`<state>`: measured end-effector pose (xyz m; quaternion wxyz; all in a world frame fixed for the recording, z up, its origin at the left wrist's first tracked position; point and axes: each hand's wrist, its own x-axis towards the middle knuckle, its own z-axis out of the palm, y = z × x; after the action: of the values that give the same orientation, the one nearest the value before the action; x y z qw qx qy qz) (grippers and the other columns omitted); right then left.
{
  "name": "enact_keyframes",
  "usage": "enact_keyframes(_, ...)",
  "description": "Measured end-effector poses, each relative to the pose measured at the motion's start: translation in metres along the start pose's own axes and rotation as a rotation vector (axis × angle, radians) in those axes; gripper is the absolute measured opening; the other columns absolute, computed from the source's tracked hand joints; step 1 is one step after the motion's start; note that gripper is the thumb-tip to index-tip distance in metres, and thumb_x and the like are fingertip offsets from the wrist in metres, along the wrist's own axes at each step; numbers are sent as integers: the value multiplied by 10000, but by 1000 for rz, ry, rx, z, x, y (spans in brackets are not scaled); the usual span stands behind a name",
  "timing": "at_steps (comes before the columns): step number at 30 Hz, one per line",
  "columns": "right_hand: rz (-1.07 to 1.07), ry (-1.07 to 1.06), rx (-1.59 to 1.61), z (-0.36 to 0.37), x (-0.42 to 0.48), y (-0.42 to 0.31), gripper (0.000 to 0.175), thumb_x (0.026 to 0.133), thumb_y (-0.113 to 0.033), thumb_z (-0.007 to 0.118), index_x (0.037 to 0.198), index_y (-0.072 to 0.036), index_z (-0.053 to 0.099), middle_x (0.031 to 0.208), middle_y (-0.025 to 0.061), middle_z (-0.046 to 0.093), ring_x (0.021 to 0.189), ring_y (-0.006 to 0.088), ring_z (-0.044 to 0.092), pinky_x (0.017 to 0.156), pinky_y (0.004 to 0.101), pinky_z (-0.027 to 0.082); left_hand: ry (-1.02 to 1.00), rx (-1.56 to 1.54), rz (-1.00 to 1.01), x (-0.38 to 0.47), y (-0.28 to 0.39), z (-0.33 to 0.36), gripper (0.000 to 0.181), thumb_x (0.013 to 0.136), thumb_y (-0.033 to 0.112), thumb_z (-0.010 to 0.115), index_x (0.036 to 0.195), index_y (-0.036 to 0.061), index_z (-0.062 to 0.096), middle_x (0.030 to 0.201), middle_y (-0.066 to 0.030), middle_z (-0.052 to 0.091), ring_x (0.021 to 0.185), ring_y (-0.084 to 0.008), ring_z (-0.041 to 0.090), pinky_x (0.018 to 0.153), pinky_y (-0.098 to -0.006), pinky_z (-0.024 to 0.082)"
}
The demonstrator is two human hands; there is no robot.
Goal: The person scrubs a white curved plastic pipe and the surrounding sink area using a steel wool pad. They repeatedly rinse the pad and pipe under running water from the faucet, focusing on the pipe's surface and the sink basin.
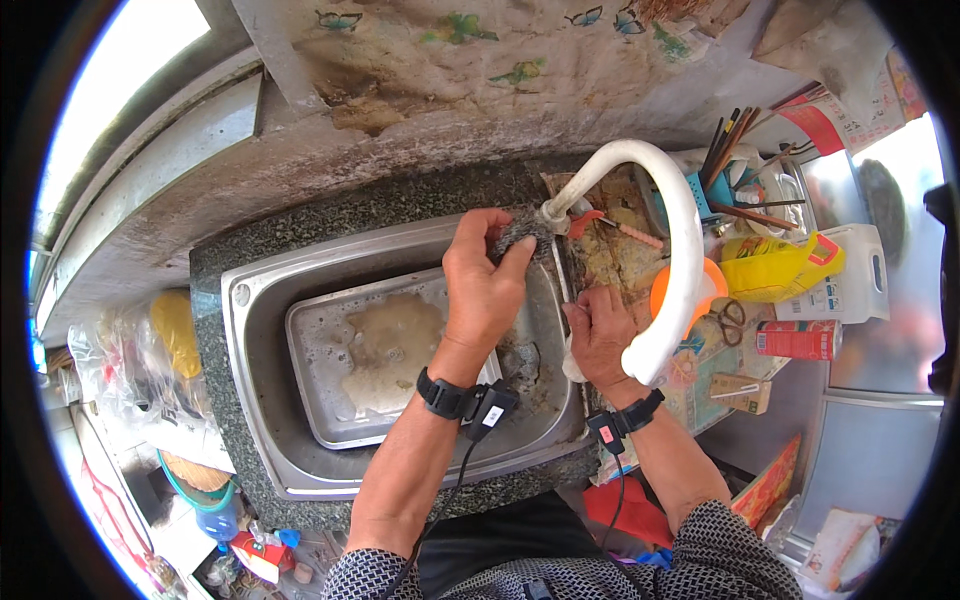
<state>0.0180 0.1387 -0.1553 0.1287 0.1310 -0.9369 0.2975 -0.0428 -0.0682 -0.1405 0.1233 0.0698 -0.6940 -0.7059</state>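
My left hand (487, 277) grips a dark steel-wool scouring pad (523, 234) against the base of the white curved faucet (679, 202), at the sink's back right corner. My right hand (602, 330) rests at the right rim of the stainless steel sink (259, 420), its fingers bent; whether it holds anything is hidden. A pale thing shows beside its palm, partly covered. In the sink lies a rectangular metal tray (319, 375) with cloudy, foamy water in it. Right of the tray, grey debris (521, 360) lies over the drain area.
Right of the sink are a red-handled tool (585, 223), an orange bowl (716, 281), scissors (731, 322), a yellow pouch (780, 270), a red can (799, 340) and a blue basket (697, 196) with chopsticks. The faucet spout arches over my right wrist. A stained wall (420, 105) stands behind.
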Motion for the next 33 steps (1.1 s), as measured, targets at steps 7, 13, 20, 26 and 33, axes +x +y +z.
enact_keyframes(7, 52, 0, 231, -62, 9, -21, 314, 1065, -185, 775, 1303, 18, 743, 1093, 149, 791, 977, 249, 768, 847, 382, 607, -66, -593, -377, -9, -12, -27, 225, 1106, 49, 705, 1314, -25, 744, 1038, -83, 764, 824, -175, 702, 662, -350, 588)
enact_keyframes(13, 46, 216, 872, -127, 60, -77, 820, 1048, -505, 834, 1537, 96, 565, 1117, 122, 777, 938, 148, 732, 800, 296, 585, -22, -795, -457, -8, -11, -21, 205, 1119, 83, 707, 1288, -32, 716, 1056, -99, 774, 792, -177, 722, 624, -340, 605)
enact_keyframes(20, 136, 14, 730, -129, 109, -131, 827, 1072, -441, 707, 1648, 104, 473, 936, 85, 736, 793, 136, 699, 723, 281, 562, -68, -687, -256, 8, 15, 3, 204, 1079, 63, 763, 1254, -27, 711, 1052, -103, 773, 803, -163, 723, 664, -322, 599)
enact_keyframes(26, 189, -71, 769, -122, 117, -139, 585, 1074, -189, 640, 1583, 82, 543, 833, 42, 663, 699, 99, 611, 651, 283, 502, 63, -147, 332, 19, 29, 41, 322, 938, -36, 873, 1206, 3, 700, 1087, -67, 713, 909, -161, 696, 763, -307, 565)
enact_keyframes(33, 270, -49, 749, -120, 110, -147, 630, 1057, -218, 617, 1608, 68, 516, 795, 22, 613, 638, 101, 576, 605, 288, 478, 74, 135, 314, 17, 7, 41, 330, 824, -62, 886, 1087, 18, 704, 1030, -142, 660, 867, -321, 684, 748, -394, 548)
